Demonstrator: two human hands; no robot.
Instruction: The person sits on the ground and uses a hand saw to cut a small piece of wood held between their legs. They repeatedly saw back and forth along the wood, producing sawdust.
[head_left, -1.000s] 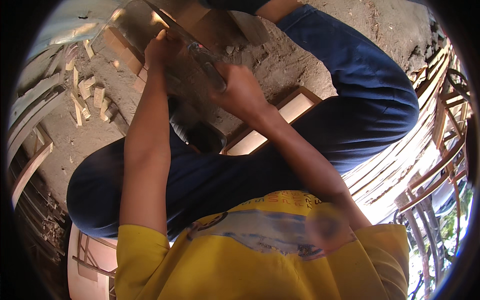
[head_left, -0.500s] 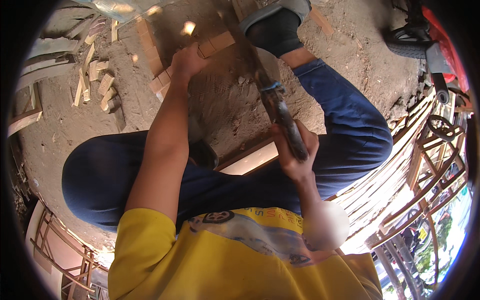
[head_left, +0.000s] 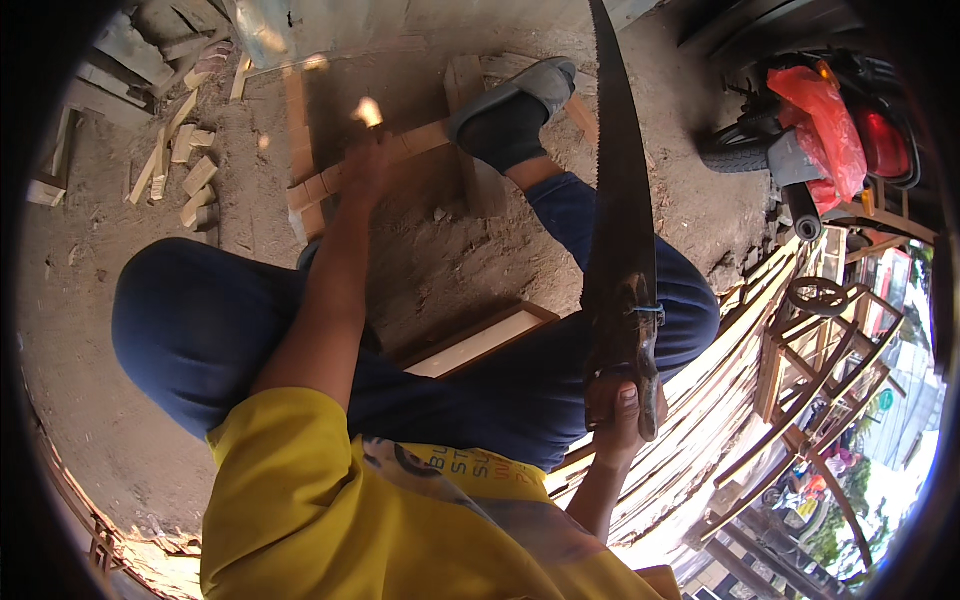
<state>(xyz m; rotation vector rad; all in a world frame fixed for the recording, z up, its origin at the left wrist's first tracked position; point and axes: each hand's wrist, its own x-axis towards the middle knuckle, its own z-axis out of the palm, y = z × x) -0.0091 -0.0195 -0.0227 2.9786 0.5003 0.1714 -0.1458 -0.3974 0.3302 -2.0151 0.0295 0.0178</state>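
Note:
My right hand (head_left: 622, 408) is closed round the dark, worn handle of a handsaw (head_left: 620, 190), near my bent right knee. The long, dark blade points up and away, its toothed edge on the left. A bit of blue cord is tied round the handle. My left arm reaches forward over the ground. My left hand (head_left: 368, 165) is blurred, over a light wooden strip (head_left: 420, 140) that lies crosswise and has lines across it. I cannot make out its fingers. The strip's right end meets my sandalled right foot (head_left: 510, 120).
Cut wood offcuts (head_left: 200, 176) lie on the dirt at the left. A wooden frame with a pale panel (head_left: 480, 340) is between my legs. Long planks (head_left: 690, 440) are stacked at the right. Beyond them stands a motorcycle with a red plastic bag (head_left: 825, 130).
My right hand has drawn the saw back toward me and to the right, and the blade now stands clear of the strip. My left hand stays over the strip. The view has shifted.

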